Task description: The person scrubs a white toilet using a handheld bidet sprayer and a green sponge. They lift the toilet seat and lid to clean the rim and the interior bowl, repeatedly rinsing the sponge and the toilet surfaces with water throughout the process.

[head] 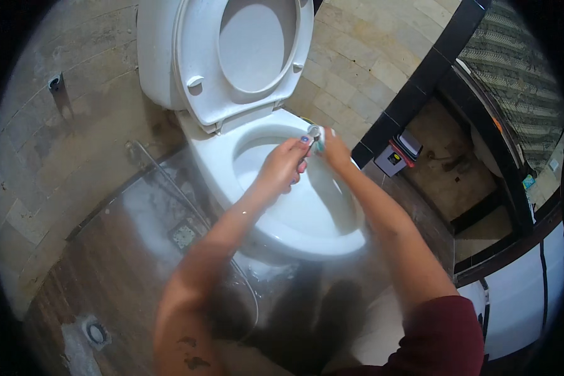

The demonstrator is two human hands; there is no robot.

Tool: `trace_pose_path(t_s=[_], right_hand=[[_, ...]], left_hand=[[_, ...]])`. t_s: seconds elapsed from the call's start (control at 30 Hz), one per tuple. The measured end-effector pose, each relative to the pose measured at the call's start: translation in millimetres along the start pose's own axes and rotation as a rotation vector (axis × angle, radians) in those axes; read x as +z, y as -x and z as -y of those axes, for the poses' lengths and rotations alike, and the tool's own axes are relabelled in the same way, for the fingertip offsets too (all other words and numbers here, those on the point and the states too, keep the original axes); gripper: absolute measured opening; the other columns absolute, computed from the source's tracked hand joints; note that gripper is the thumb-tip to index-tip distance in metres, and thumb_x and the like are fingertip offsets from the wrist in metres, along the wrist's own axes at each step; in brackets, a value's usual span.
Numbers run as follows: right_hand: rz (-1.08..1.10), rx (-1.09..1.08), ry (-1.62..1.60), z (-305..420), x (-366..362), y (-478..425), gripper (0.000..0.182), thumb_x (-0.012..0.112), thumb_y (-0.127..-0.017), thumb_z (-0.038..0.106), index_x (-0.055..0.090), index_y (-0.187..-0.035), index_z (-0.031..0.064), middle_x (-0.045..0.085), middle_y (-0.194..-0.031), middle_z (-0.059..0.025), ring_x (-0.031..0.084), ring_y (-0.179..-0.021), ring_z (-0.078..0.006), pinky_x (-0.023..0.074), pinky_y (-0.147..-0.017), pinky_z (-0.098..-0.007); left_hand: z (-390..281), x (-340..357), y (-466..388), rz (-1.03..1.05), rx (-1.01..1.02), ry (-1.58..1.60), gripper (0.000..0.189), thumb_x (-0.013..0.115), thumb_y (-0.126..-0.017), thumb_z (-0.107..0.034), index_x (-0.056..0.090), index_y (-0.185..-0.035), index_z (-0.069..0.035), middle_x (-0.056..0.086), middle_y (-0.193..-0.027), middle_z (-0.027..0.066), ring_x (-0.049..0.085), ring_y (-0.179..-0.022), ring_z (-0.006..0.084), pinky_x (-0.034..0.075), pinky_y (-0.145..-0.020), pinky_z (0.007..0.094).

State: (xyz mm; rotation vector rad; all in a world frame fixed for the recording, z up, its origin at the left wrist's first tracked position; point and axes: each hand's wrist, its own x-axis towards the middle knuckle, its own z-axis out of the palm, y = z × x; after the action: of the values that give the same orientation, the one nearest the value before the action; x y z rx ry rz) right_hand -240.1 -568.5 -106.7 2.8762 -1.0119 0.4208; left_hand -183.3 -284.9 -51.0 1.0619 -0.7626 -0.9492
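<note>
The white toilet bowl [282, 235] stands before me with its seat and lid [202, 89] raised against the cistern. Over the bowl's back right side, my left hand [284, 164] grips a handle with a small round head [313, 130], which looks like a bidet sprayer. Close beside that head, my right hand [333, 149] is at the right rim, with its fingers curled around a small teal and white thing [319, 146]. White foam or cloth shows at its fingertips; which one I cannot tell.
A pale hose [171, 181] runs from the left wall across the wet floor. A floor drain [184, 236] lies left of the bowl, and a capped round fitting [95, 332] at lower left. A grey bin [392, 159] stands right, beside black-tiled edging [409, 96]. A pipe stub [55, 83] juts from the wall.
</note>
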Motion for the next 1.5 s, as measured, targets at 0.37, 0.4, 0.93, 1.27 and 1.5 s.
trace_pose_path(t_s=[0.37,0.4,0.93,1.27,1.5], right_hand=[[-0.033,-0.174,-0.245,-19,-30,33,0.043,0.062,-0.077,0.016,0.043,-0.116,0.0142,0.059,-0.095,-0.026,0.058,-0.093,-0.0458,0.0474,-0.073,-0.0508],[-0.062,-0.202,-0.231,-20,-30,30,0.044,0.063,-0.076,0.015,0.044,-0.115,0.0151,0.06,-0.093,-0.0249,0.058,-0.092,-0.0456,0.0474,-0.073,-0.0502],[0.04,-0.312,-0.553,-57,-52,91,0.048,0.072,-0.063,0.013,0.054,-0.107,0.0097,0.064,-0.089,-0.0154,0.063,-0.082,-0.0284,0.0479,-0.075,-0.0393],[-0.021,-0.106,-0.559,-75,-39,101,0.044,0.069,-0.071,0.015,0.054,-0.112,0.0098,0.064,-0.103,-0.0158,0.061,-0.098,-0.0306,0.0469,-0.083,-0.0367],[-0.119,-0.246,-0.267,-71,-49,118,0.049,0.071,-0.074,0.025,0.05,-0.115,0.0061,0.059,-0.103,-0.017,0.058,-0.092,-0.0344,0.0468,-0.08,-0.0408]], left_hand=[[18,73,-10,0.128,-0.052,-0.087,0.032,0.042,-0.093,-0.044,0.049,-0.088,-0.013,0.041,-0.062,-0.0058,0.033,-0.045,0.0033,0.022,-0.036,0.0205],[19,77,-9,0.14,-0.071,-0.073,0.031,0.042,-0.093,-0.043,0.049,-0.089,-0.013,0.041,-0.062,-0.006,0.032,-0.044,0.0029,0.022,-0.036,0.0198],[33,112,-10,0.168,-0.13,-0.007,0.034,0.041,-0.094,-0.045,0.049,-0.09,-0.012,0.041,-0.063,-0.0057,0.03,-0.043,0.0013,0.022,-0.034,0.0178],[55,117,-18,0.226,-0.326,0.118,0.037,0.037,-0.096,-0.044,0.049,-0.088,-0.01,0.042,-0.06,-0.0059,0.031,-0.041,0.003,0.021,-0.033,0.0203],[74,77,-37,0.048,-0.447,0.419,0.04,0.032,-0.097,-0.044,0.046,-0.08,-0.01,0.043,-0.06,-0.0034,0.033,-0.042,0.0046,0.023,-0.033,0.0211]])
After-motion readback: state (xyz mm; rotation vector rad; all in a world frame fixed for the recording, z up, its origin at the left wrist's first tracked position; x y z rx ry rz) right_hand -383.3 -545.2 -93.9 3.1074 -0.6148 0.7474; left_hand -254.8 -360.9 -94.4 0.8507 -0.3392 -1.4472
